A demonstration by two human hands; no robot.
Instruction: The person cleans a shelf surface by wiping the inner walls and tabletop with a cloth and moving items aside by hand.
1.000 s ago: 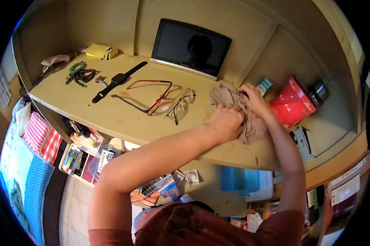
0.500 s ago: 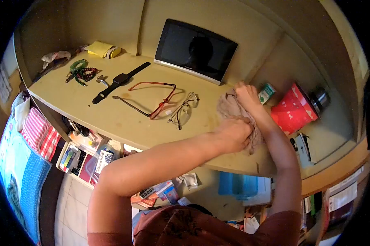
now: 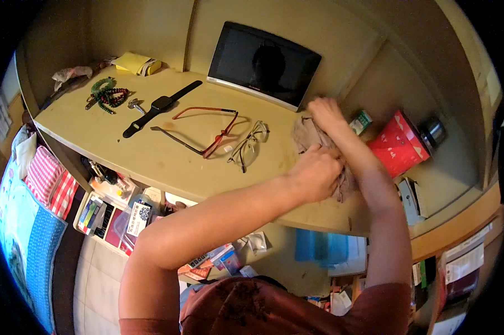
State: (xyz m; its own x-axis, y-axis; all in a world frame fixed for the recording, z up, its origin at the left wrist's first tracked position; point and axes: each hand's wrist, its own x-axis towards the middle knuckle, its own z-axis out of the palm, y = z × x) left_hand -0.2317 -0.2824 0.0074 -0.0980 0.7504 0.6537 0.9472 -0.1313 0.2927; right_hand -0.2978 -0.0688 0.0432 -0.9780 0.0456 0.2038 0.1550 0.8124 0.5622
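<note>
A crumpled greyish-brown cloth (image 3: 307, 135) lies bunched on the shelf top, below the right corner of a dark-screened tablet (image 3: 266, 64). My left hand (image 3: 317, 173) is closed around the cloth's near part. Farther back, my right hand (image 3: 326, 114) has its fingers curled at the cloth's far end, close to the tablet's corner; the fingertips are partly hidden. Left of the cloth rest clear-framed glasses (image 3: 249, 146) and red-and-black glasses (image 3: 221, 137), both with temples unfolded.
A black smartwatch (image 3: 161, 103), keys (image 3: 136, 105), beaded bracelets (image 3: 109, 96) and a yellow packet (image 3: 133, 63) lie toward the left. On the right stand a small green box (image 3: 361, 121) and a red bucket-shaped container (image 3: 399, 146). Below the shelf edge sits an open drawer (image 3: 109, 215).
My right hand has moved up and left, nearer the tablet's lower right corner. My left hand stays on the cloth, slightly higher. The whole view has shifted a little.
</note>
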